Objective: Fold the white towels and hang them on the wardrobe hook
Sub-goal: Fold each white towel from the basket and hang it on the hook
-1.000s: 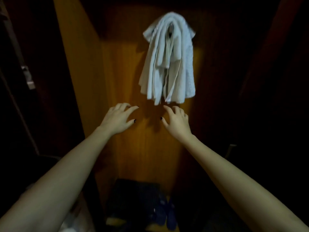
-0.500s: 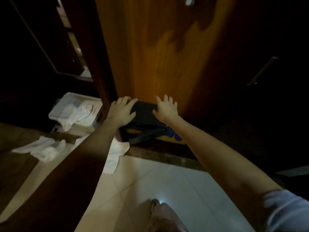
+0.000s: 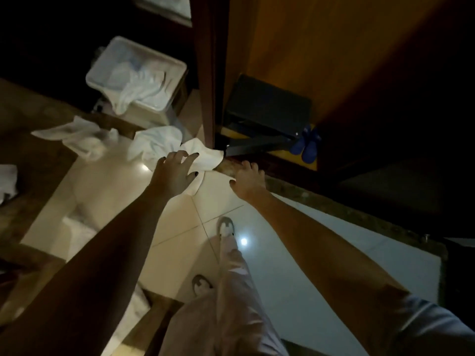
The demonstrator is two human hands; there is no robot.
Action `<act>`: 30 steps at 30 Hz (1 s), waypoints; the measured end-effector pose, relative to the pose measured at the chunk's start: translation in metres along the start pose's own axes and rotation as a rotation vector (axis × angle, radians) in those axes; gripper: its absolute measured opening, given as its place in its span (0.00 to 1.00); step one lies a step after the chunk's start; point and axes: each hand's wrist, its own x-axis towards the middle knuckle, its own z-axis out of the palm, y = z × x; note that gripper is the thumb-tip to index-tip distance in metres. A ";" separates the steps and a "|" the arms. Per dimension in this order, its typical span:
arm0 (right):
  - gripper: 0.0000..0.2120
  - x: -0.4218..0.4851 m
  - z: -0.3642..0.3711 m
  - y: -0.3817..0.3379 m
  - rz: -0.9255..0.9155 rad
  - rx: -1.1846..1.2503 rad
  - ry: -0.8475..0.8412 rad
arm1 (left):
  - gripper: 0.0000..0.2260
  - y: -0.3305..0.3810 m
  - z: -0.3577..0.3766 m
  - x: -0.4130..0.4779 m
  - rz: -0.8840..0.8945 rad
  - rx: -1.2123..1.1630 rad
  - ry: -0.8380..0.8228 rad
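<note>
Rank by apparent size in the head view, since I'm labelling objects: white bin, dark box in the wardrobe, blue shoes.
1. dark box
2. white bin, close to the box, so that order is unsure
3. blue shoes, clearly smallest

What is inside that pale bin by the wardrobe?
Crumpled white cloth, likely towels, fills the bin, one end spilling over its front rim. Whatever lies beneath the cloth is covered, and the picture is blurred there.
</note>
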 end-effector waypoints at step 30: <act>0.31 0.571 0.376 -0.088 -0.199 -0.177 0.040 | 0.24 -0.358 0.458 0.316 -0.112 -0.012 -0.069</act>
